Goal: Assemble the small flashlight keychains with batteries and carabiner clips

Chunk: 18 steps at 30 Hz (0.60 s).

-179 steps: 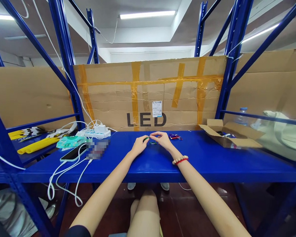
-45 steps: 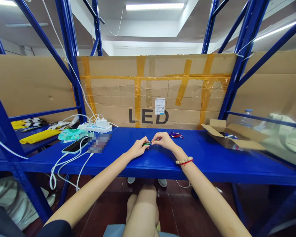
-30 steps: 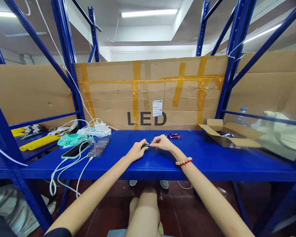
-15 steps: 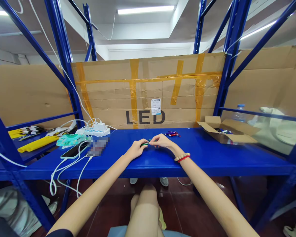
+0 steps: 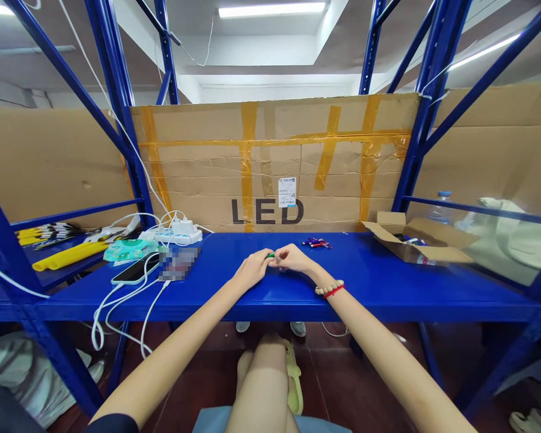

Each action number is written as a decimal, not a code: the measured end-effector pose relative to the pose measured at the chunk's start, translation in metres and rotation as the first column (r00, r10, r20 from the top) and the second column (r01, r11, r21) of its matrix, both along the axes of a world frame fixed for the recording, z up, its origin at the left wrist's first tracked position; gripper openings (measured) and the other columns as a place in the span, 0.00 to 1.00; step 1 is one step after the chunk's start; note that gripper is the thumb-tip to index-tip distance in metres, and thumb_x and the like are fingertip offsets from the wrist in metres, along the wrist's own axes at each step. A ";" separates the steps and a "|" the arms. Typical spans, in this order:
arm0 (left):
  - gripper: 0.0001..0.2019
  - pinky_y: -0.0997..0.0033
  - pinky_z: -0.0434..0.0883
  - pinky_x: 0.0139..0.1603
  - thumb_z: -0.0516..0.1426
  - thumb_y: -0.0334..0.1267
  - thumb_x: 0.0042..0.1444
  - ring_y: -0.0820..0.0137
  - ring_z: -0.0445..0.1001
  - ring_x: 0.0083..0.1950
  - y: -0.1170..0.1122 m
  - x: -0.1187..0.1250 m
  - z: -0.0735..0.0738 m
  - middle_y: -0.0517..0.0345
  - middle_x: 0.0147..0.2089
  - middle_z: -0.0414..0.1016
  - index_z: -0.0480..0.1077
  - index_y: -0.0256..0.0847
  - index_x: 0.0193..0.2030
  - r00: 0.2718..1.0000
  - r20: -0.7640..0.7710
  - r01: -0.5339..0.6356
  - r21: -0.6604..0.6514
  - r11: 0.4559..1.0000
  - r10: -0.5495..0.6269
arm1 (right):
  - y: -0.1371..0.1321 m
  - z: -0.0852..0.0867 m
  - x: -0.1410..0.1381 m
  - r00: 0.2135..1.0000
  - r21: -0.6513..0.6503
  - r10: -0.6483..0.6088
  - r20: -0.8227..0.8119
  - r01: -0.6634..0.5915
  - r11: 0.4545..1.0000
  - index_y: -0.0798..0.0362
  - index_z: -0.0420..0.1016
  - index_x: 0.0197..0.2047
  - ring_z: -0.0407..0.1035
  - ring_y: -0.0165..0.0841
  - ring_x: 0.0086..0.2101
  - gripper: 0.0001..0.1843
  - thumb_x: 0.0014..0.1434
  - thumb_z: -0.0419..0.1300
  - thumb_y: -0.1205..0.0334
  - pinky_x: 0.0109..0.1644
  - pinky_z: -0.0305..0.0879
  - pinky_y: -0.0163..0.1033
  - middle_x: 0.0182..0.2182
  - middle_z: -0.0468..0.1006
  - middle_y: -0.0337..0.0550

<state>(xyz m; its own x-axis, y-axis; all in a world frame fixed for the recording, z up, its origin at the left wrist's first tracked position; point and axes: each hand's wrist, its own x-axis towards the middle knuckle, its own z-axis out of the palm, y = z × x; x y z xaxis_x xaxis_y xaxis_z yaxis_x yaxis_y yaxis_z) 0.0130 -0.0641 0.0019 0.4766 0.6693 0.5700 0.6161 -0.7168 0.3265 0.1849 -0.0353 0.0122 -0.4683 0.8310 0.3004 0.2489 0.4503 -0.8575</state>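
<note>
Over the front middle of the blue shelf, my left hand (image 5: 252, 269) closes its fingers round a small green object (image 5: 270, 255). Only a sliver of it shows between the hands, too little to tell its kind. My right hand (image 5: 294, 258), with beads and a red cord at the wrist, meets it from the other side, thumb and fingers pinched at the object's end. The fingers hide most of the contact. Just beyond my right hand lies a little pile of shiny red and purple pieces (image 5: 316, 243) on the shelf (image 5: 342, 288).
An open cardboard box (image 5: 421, 243) with small items stands at right. On the left are a phone (image 5: 136, 270), white cables, a power strip (image 5: 180, 233) and a teal packet (image 5: 130, 249). A taped cardboard panel (image 5: 198, 180) closes the back; blue posts flank the shelf.
Both hands stay together at the same spot. My left fingers have turned inward and cover more of the green object, and the right fingers have curled. The view has shifted slightly.
</note>
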 end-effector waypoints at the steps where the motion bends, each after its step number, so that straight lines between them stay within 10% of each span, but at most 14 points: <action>1: 0.12 0.69 0.68 0.47 0.44 0.35 0.61 0.67 0.73 0.46 0.001 0.000 -0.001 0.55 0.46 0.74 0.66 0.43 0.46 1.000 0.001 -0.002 -0.015 1.000 0.002 | 0.000 -0.001 -0.002 1.000 0.007 0.008 0.019 -0.008 1.000 0.58 0.71 0.20 0.59 0.23 0.16 0.21 0.33 0.68 0.47 0.20 0.54 0.30 0.13 0.65 0.34; 11: 0.10 0.66 0.68 0.41 0.43 0.37 0.62 0.63 0.74 0.42 0.015 0.002 -0.009 0.49 0.40 0.74 0.62 0.40 0.44 0.960 -0.011 -0.277 -0.192 0.941 0.280 | 0.006 -0.005 -0.002 0.987 0.058 -0.098 0.130 0.091 0.994 0.60 0.75 0.27 0.60 0.23 0.17 0.24 0.42 0.63 0.43 0.20 0.55 0.30 0.17 0.70 0.38; 18: 0.10 0.66 0.67 0.36 0.41 0.41 0.62 0.62 0.74 0.40 0.008 0.003 0.000 0.53 0.37 0.74 0.57 0.44 0.46 0.915 0.041 -0.379 -0.256 0.889 0.402 | -0.010 -0.002 -0.016 0.962 0.000 0.172 0.210 -0.176 0.984 0.60 0.78 0.33 0.59 0.23 0.18 0.25 0.34 0.69 0.49 0.22 0.56 0.30 0.18 0.72 0.38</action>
<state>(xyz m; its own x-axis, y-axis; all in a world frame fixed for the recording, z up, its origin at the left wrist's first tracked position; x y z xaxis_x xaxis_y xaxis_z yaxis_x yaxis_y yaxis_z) 0.0155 -0.0561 0.0015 0.1026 0.9113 0.3987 0.7900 -0.3182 0.5240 0.1690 -0.0448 0.0105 -0.6589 0.7265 0.1952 0.3377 0.5175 -0.7862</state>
